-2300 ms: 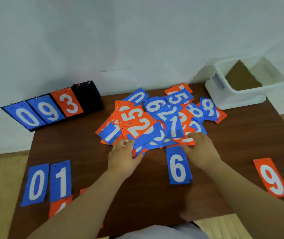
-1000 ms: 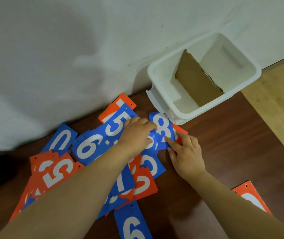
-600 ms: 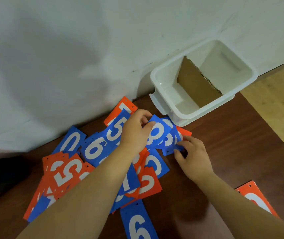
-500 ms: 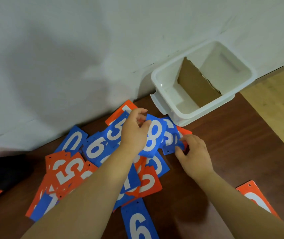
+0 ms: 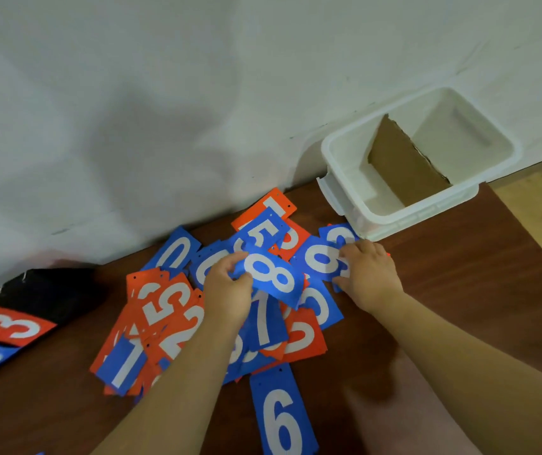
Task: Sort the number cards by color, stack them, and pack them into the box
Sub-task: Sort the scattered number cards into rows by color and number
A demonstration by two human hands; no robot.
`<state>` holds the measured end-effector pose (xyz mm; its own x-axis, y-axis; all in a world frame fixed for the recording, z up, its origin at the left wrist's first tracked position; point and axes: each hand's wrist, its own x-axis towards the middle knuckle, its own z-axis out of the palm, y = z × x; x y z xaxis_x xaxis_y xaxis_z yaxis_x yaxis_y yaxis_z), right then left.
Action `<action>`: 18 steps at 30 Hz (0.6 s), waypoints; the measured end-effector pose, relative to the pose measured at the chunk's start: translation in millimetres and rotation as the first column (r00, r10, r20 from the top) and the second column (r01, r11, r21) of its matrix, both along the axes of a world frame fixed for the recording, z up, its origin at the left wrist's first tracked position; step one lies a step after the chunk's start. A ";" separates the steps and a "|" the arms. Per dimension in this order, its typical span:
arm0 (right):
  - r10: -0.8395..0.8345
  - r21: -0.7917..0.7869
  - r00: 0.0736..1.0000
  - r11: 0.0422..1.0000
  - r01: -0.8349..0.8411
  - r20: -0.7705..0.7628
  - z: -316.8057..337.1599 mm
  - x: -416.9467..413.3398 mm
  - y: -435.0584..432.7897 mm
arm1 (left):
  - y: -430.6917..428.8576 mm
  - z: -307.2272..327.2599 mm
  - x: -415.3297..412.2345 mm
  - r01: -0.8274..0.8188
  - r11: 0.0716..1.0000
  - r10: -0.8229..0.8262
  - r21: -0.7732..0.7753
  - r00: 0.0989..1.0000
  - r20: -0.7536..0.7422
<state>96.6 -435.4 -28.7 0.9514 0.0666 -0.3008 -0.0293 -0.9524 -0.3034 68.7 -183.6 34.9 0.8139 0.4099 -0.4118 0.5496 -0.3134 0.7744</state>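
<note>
Right of the right hand, which pinches a blue 6 card, the brown table offers free surface. Just beyond this grip stands the white box, open on top, with a cardboard divider leaning inside. Between this grip and the left hand, which holds the blue 8 card, loose cards overlap. Behind them the white wall closes the way.

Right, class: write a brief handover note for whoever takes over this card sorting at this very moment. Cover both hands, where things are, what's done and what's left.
Left hand pinches the blue 8, lifted above the pile.
Right hand grips a blue card beside the box.
Pile: red and blue mixed, on the table. A blue 6 lies apart, nearer the person.
Box: holds only a cardboard divider, no cards.
Done: no sorted stack in view.
Left: split by color, stack, pack.
</note>
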 end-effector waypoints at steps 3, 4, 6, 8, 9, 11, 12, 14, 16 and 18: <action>-0.111 0.063 0.994 0.992 0.111 -0.008 0.6 -4.7 -2.3 | 10.5 1.1 -18.8 -0.016 1.000 0.016 -0.008 0.999 -0.032; -0.165 0.141 0.986 0.976 0.166 -0.022 0.8 -7.2 -4.3 | 12.6 2.0 -24.6 -0.015 1.000 0.015 -0.014 0.999 -0.037; -0.256 0.304 0.965 0.916 0.262 -0.062 4.8 -14.5 -8.8 | 16.5 3.3 -36.3 -0.025 0.999 0.024 -0.037 0.999 -0.047; -0.294 0.407 0.953 0.863 0.299 -0.077 10.1 -23.0 -13.0 | 19.1 5.8 -48.6 -0.043 0.998 0.041 -0.048 0.998 -0.041; -0.300 0.433 0.949 0.846 0.309 -0.092 14.0 -27.1 -13.8 | 19.8 7.7 -54.5 -0.050 0.998 0.048 -0.041 0.998 -0.041; -0.304 0.422 0.947 0.849 0.318 -0.102 17.6 -34.2 -14.9 | 20.4 11.4 -65.4 -0.077 0.996 0.076 -0.038 0.996 -0.041; -0.310 0.389 0.947 0.865 0.318 -0.085 17.5 -37.3 -15.8 | 19.4 13.9 -71.0 -0.103 0.993 0.101 -0.054 0.994 -0.036; -0.303 0.300 0.953 0.907 0.295 -0.022 17.3 -44.4 -17.4 | 16.0 19.4 -82.9 -0.153 0.985 0.152 -0.078 0.988 -0.021; -0.271 0.227 0.962 0.937 0.267 -0.011 20.6 -52.2 -18.6 | 13.9 23.6 -95.4 -0.153 0.986 0.152 -0.065 0.988 -0.012; -0.237 0.116 0.972 0.965 0.236 -0.008 24.7 -60.3 -19.8 | 12.9 27.9 -107.0 -0.131 0.990 0.131 -0.049 0.991 -0.005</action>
<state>36.3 -455.1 -4.0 0.9461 -0.1265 -0.2983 -0.2471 -0.8773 -0.4115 -38.3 -170.7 62.8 0.7542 0.4918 -0.4351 0.5843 -0.2003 0.7864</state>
